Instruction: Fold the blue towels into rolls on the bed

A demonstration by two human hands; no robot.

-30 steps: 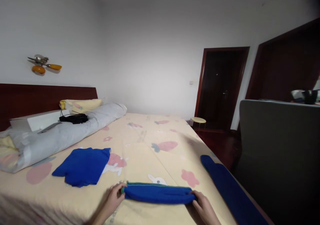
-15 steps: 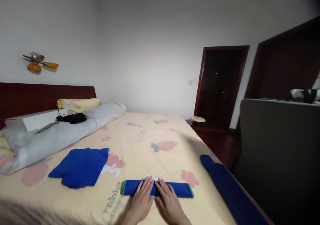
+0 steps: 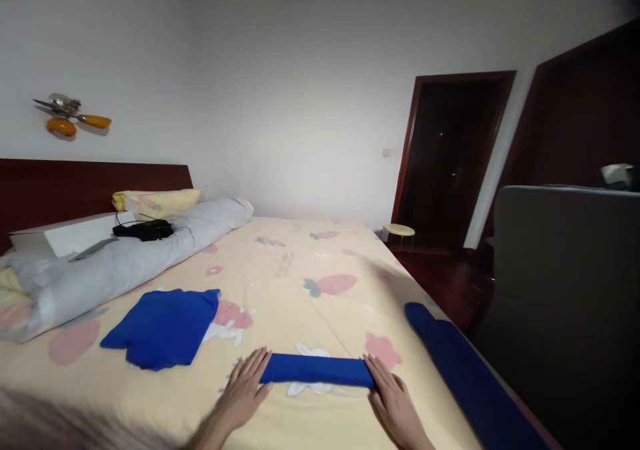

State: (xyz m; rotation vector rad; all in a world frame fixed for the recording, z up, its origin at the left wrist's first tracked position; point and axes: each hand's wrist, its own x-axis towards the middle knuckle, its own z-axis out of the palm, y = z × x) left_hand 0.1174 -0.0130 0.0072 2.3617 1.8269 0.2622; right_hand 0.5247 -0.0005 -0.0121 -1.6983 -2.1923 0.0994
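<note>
A narrow folded strip of blue cloth (image 3: 318, 370) lies crosswise on the bed in front of me. My left hand (image 3: 246, 385) rests flat over its left end, fingers stretched out. Over the right end lies my right hand (image 3: 393, 393), its fingers also extended and pressing down. Both ends of the strip are hidden under the hands. To the left, a loosely spread blue cloth (image 3: 163, 328) lies apart from the hands. Along the right edge of the bed stretches a longer blue cloth (image 3: 460, 370).
The patterned bedsheet (image 3: 280, 283) covers the bed. A rolled grey quilt (image 3: 200, 230) runs along the headboard (image 3: 90, 177), bearing a white box (image 3: 85, 233) and a black cabled item (image 3: 145, 229). A stool (image 3: 399, 230) stands near the door; a dark grey panel (image 3: 565, 290) is at right.
My hands have slid outward from the middle of the blue strip to its two ends. The view has shifted slightly.
</note>
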